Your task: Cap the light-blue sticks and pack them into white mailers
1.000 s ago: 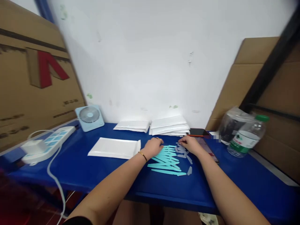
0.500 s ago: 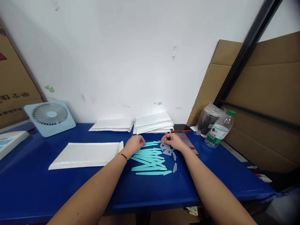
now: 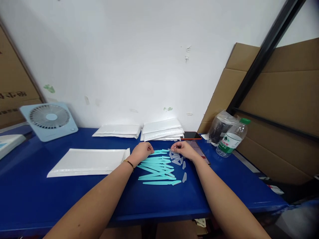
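Several turquoise eyebrow razors [image 3: 157, 172] lie in a loose pile on the blue table, most with their blade ends to the right. My left hand [image 3: 142, 151] pinches the handle of an eyebrow razor [image 3: 160, 151] at the far side of the pile. To its right, the fingertips of my right hand [image 3: 183, 149] are closed by that razor's blade end, on what looks like a clear blade cap [image 3: 169, 150]. Loose translucent caps [image 3: 176, 160] are scattered under and beside my right hand, and one cap [image 3: 184, 177] lies nearer the front.
A white padded envelope [image 3: 87, 162] lies left of my left arm. More white envelopes [image 3: 161, 128] are stacked by the wall. Phones [image 3: 191, 135] sit behind my right hand. A blue fan [image 3: 51, 121] stands left, a water bottle [image 3: 231, 139] right. Cardboard [image 3: 281, 109] leans at the right.
The camera view has shifted slightly. Both hands keep nearly the same place over the razors and caps, fingers still pinched.
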Demonstrator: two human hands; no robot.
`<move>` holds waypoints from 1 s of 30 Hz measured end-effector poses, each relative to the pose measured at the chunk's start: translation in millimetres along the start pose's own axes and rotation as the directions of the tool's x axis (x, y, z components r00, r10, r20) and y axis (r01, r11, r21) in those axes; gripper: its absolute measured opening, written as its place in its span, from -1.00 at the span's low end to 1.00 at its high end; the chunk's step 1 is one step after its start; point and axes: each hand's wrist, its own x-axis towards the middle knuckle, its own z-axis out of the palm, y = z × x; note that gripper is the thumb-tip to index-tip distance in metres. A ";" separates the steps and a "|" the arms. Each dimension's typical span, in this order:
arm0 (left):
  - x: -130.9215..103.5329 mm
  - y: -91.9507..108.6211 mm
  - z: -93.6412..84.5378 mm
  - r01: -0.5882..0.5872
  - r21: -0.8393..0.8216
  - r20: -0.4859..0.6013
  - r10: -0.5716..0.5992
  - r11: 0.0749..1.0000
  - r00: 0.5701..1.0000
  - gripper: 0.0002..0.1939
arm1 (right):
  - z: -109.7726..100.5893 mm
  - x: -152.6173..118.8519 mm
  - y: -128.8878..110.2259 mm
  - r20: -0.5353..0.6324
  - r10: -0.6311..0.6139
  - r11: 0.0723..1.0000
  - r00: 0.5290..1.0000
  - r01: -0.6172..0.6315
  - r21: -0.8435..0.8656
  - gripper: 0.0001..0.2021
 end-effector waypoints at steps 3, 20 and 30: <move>0.7 0.8 1.1 -0.003 0.007 -0.003 0.003 1.000 1.000 -0.84 | 6.0 3.5 0.1 -0.009 -0.004 0.998 1.000 0.003 -0.055 -0.70; -7.2 2.8 -8.9 -0.128 0.108 -0.009 0.130 0.986 0.991 -0.81 | 5.7 -13.6 -31.1 -0.054 -0.162 0.826 0.985 0.105 -0.554 -0.86; -1.9 -4.1 -2.3 -0.176 0.125 -0.047 0.183 0.976 0.982 -0.86 | 16.6 -0.7 -15.2 -0.069 -0.254 0.836 0.965 0.183 -0.518 -0.93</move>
